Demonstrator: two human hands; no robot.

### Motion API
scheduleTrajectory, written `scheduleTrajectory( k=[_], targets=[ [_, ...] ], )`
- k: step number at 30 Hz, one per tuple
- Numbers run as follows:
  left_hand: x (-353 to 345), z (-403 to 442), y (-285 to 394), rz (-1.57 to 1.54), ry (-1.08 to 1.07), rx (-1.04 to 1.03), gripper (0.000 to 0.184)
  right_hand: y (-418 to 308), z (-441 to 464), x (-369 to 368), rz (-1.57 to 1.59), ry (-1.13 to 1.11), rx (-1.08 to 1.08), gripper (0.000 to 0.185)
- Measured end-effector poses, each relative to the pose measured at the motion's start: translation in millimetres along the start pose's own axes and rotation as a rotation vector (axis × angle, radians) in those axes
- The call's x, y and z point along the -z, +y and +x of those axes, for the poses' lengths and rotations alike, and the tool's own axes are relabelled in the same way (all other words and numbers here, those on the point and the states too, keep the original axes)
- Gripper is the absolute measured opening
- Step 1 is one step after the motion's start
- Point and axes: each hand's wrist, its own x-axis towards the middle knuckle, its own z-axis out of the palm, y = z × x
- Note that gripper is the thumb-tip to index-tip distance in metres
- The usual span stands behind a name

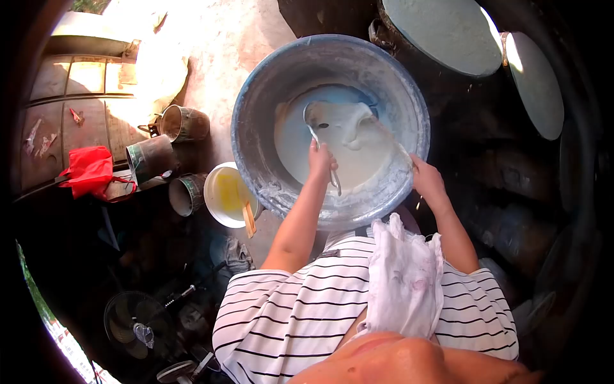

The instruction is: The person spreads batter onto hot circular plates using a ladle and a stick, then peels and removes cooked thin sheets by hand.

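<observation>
A large blue-grey basin (pixel 256 83) holds creamy white liquid (pixel 348 166). My left hand (pixel 322 160) is closed round the thin metal handle (pixel 337 185) of a utensil whose curved upper end meets the white stuff; coating hides its exact kind. Across the liquid stretches a wet, whitish cloth-like sheet (pixel 355 121), with a dark spot near its left end. Its right corner runs to my right hand (pixel 428 181), which is closed at the basin's right rim and seems to pinch that corner. The fingertips there are partly hidden.
Left of the basin stands a white bucket (pixel 214 192) with yellow inside and a wooden stick (pixel 249 221). Several metal pots (pixel 184 123) and a red bag (pixel 89 171) lie farther left. A fan (pixel 137 325) is lower left; round pale-topped containers (pixel 448 35) stand upper right.
</observation>
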Motion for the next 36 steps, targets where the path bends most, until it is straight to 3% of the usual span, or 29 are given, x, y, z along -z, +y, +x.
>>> scheduleTrajectory(
  k=[1,3,5,8,11,14,17,19,20,23,24,27,28,30,32,34,35,36],
  targets=[
    [-2,9,-2,-0.019,0.066,-0.001,0.053,1,1,-10,-0.100,-0.030,0.019,0.046],
    [-17,6,2,0.318,-0.152,-0.003,0.054,-9,11,-26,-0.288,-0.053,0.064,0.044],
    [-28,27,31,0.547,-0.066,-0.307,0.053,-10,20,-20,-0.157,0.029,0.042,0.044],
    [-21,74,17,0.228,0.013,-0.245,0.053,2,24,-31,-0.128,0.065,-0.079,0.044],
    [-41,50,-27,0.026,-0.067,-0.042,0.040,13,27,-79,0.048,0.033,0.124,0.043],
    [-58,48,-51,-0.511,-0.170,0.176,0.009,10,11,-73,0.181,-0.008,0.195,0.044],
    [-56,39,-56,-0.810,-0.446,0.463,0.027,33,-2,-64,0.270,-0.020,0.272,0.043],
    [-55,5,-59,-0.931,-0.644,0.497,0.037,25,-35,-26,0.567,-0.231,0.063,0.044],
    [-56,-21,-53,-0.958,-0.706,0.490,0.037,20,-51,-7,0.712,-0.342,-0.037,0.045],
    [-63,-119,-23,-0.963,-0.893,0.395,0.038,32,-80,19,0.963,-0.436,0.108,0.046],
    [-73,-145,-8,-0.894,-0.954,0.272,0.039,34,-83,29,1.015,-0.500,0.177,0.047],
    [-69,-235,31,-0.714,-1.062,0.091,0.040,-3,-119,70,1.184,-0.505,0.320,0.044],
    [-71,-259,47,-0.650,-1.142,0.034,0.040,-17,-129,85,1.202,-0.502,0.403,0.044],
    [-77,-303,83,-0.527,-1.342,-0.121,0.020,-44,-138,117,1.219,-0.509,0.645,0.043],
    [-87,-338,115,-0.458,-1.446,-0.249,0.020,-76,-148,143,1.242,-0.462,0.859,0.042],
    [-107,-371,142,-0.497,-1.532,-0.298,0.039,-104,-162,162,1.264,-0.422,0.958,0.043],
    [-108,-370,156,-0.411,-1.719,-0.254,0.038,-112,-164,168,1.269,-0.404,0.998,0.043],
    [-108,-370,161,-0.463,-1.739,-0.221,0.038,-112,-160,167,1.290,-0.427,1.032,0.043]
  ],
)
